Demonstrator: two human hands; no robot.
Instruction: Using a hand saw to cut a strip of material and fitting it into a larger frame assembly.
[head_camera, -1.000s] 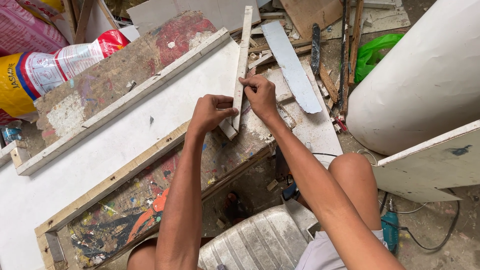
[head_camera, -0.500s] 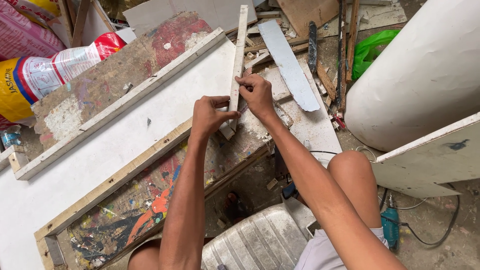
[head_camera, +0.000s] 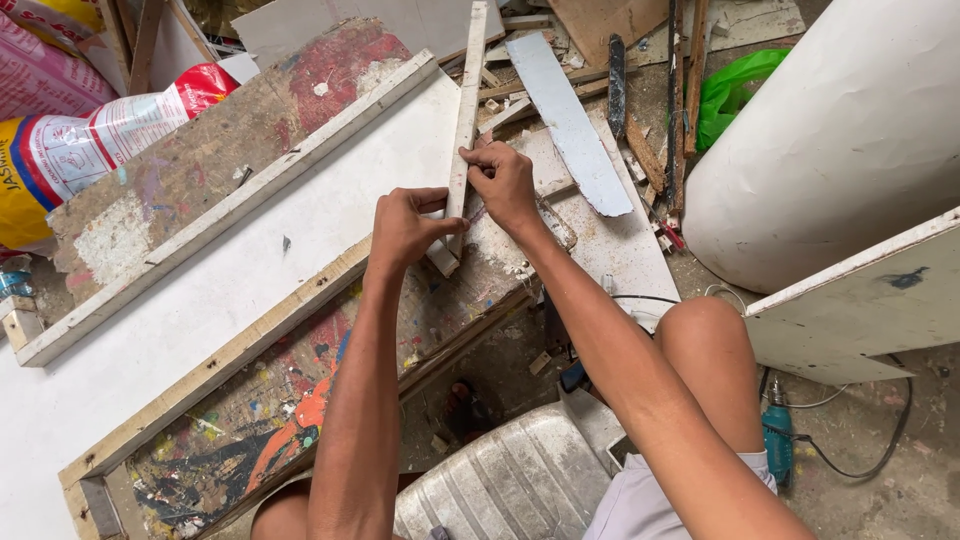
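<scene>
Both bare hands met close together at the end of outstretched arms.

The left hand (head_camera: 405, 228) was curled, thumb pointing right, fingers pinched. The right hand (head_camera: 503, 183) sat just above and beside it, fingers bent in a pinch. Both forearms reached forward, and a bare knee (head_camera: 705, 325) was raised under the right arm.

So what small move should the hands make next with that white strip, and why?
Probably settle the white strip flat onto the painted board: both the left hand and right hand pinch its near end, which seems not yet seated.
</scene>
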